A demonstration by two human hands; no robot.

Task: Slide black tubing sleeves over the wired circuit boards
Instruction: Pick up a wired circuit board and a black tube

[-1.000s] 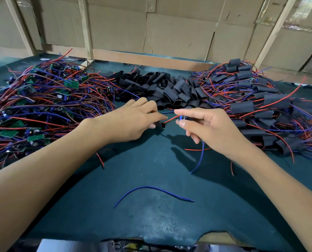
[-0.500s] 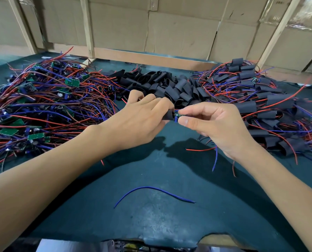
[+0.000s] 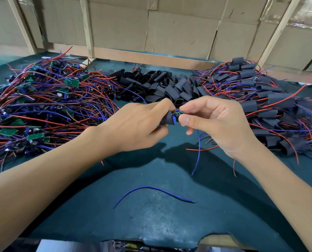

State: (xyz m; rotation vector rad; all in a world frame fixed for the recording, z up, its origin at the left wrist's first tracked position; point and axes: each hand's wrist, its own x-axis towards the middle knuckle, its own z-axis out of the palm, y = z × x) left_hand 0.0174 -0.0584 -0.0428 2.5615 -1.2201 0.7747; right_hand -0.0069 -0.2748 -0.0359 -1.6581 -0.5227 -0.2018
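My left hand (image 3: pixel 140 124) grips a short black tubing sleeve (image 3: pixel 167 118) above the middle of the table. My right hand (image 3: pixel 213 122) pinches a small green circuit board (image 3: pixel 178 113) between thumb and forefinger, its end sitting at the sleeve's mouth. A red and a blue wire (image 3: pixel 199 151) hang from the board below my right palm. Bare wired boards lie in a heap (image 3: pixel 42 106) on the left. Loose sleeves are piled (image 3: pixel 162 86) at the centre back. Sleeved boards are stacked (image 3: pixel 271 110) on the right.
The table has a dark green mat (image 3: pixel 151 215). A loose blue wire (image 3: pixel 151 193) lies on it near me. Cardboard sheets and wooden battens (image 3: pixel 169 30) wall off the far edge. The mat's front edge is torn near the bottom right (image 3: pixel 215 237).
Both hands have lifted off the mat and come together. The left hand picked up a sleeve, and the board in the right hand now meets the sleeve's opening.
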